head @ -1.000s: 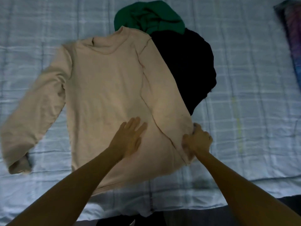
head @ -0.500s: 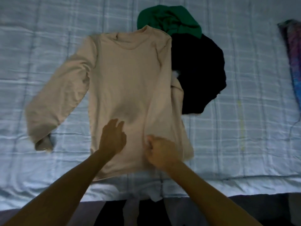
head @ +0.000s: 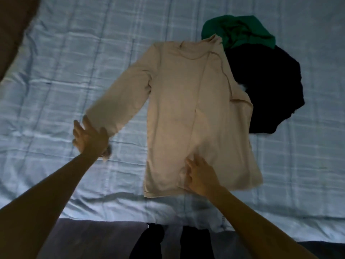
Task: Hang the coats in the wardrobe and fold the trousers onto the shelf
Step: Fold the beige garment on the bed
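A beige long-sleeved top (head: 173, 109) lies flat on the bed, its right side and sleeve folded in over the body. The other sleeve stretches out to the left. My left hand (head: 89, 137) rests on that sleeve's cuff end with the fingers spread; a bit of cuff shows beneath the wrist. My right hand (head: 199, 174) presses flat on the folded part near the hem. Behind the top lie a crumpled green garment (head: 240, 30) and a black garment (head: 265, 86), partly under the beige one.
The bed (head: 74, 62) has a light-blue checked cover. Its near edge (head: 112, 215) runs across the bottom, with dark floor and my dark trouser legs (head: 149, 242) below. A brown shape (head: 13, 28) fills the top left corner.
My right hand has let go of the folded-in side and now lies flat near the hem. My left hand left the shirt's body and moved out left to the sleeve's cuff.
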